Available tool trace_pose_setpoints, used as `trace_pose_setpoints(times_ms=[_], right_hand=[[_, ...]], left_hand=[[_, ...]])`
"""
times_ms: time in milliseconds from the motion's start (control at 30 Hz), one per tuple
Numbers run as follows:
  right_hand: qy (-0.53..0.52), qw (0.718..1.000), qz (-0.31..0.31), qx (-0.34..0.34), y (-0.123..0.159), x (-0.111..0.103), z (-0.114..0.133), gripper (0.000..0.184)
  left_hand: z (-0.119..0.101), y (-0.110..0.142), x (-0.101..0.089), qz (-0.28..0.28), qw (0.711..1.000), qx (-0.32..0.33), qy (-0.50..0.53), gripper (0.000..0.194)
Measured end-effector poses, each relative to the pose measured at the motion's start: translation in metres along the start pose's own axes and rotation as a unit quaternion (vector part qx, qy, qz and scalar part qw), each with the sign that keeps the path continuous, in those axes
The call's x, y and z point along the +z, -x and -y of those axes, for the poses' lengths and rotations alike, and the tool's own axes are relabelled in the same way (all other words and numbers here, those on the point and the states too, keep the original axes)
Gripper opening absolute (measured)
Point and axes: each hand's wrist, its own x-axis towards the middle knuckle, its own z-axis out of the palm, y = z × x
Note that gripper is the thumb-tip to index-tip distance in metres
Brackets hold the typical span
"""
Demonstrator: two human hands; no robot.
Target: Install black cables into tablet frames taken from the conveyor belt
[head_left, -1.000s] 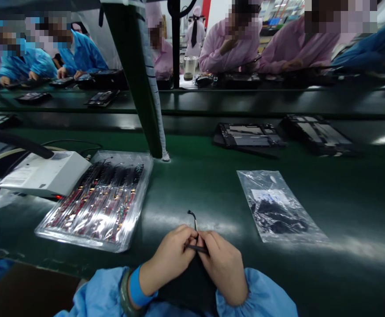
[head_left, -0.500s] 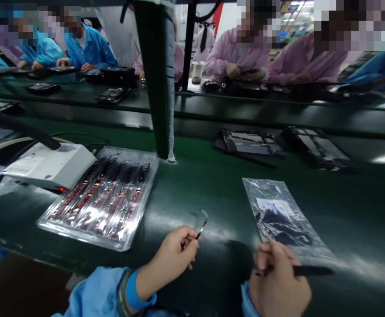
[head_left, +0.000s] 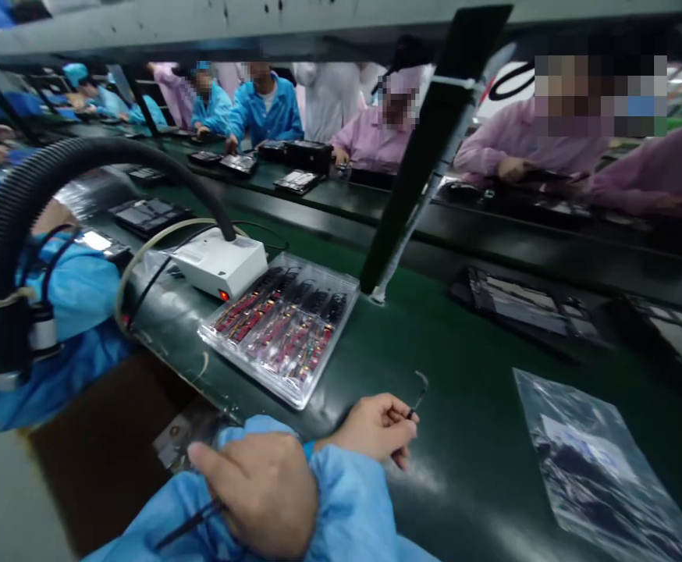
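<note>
My left hand (head_left: 376,429) is closed in a pinch over the bench, gripping a short thin cable (head_left: 420,390) whose light, curved end sticks up past the fingertips. My right hand (head_left: 268,488) crosses in front of my left forearm and is curled around dark tweezers (head_left: 192,524), which point down to the left over my blue sleeve. Just beyond my left hand lies a clear plastic tray (head_left: 300,402) with rows of small red and black parts (head_left: 259,312). A clear plastic bag (head_left: 587,449) with a white label and dark contents lies to the right.
Behind the tray stands a white box (head_left: 224,261) with a red light. A thick black hose (head_left: 101,156) arches at left, beside a co-worker's blue sleeve (head_left: 89,289). A green post (head_left: 417,187) rises from the bench. Opened devices (head_left: 522,300) lie at the back right.
My right hand has swung from beside the plastic bag across to the left, over my left forearm, with the tweezers. The view has turned left; my left hand still pinches the cable.
</note>
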Motion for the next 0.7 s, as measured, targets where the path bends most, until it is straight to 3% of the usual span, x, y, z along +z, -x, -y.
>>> trace_pose_setpoints(times_ms=[133,267,533,600,667,700], right_hand=[[-0.034,0.993,-0.057,0.100,0.018,-0.027,-0.009,0.016],[0.007,0.977,-0.125,0.172,0.037,-0.061,-0.016,0.015],[0.077,0.949,-0.196,0.234,0.063,-0.072,-0.017,0.012],[0.101,0.918,-0.233,0.305,0.074,-0.078,-0.018,0.014],[0.128,0.877,-0.253,0.389,0.086,-0.087,-0.020,0.018],[0.146,0.857,-0.256,0.424,0.093,-0.092,-0.022,0.021]], left_hand=[[-0.001,0.003,0.002,-0.002,1.000,-0.003,0.016,0.030],[0.004,0.005,0.004,-0.005,1.000,0.010,0.024,0.026],[-0.002,0.008,-0.001,-0.005,0.995,0.046,0.090,0.027],[-0.008,0.021,-0.006,-0.032,0.987,0.097,0.122,0.027],[-0.014,0.042,-0.019,-0.091,0.962,0.222,0.127,0.021],[-0.017,0.053,-0.028,-0.140,0.936,0.300,0.118,0.017]])
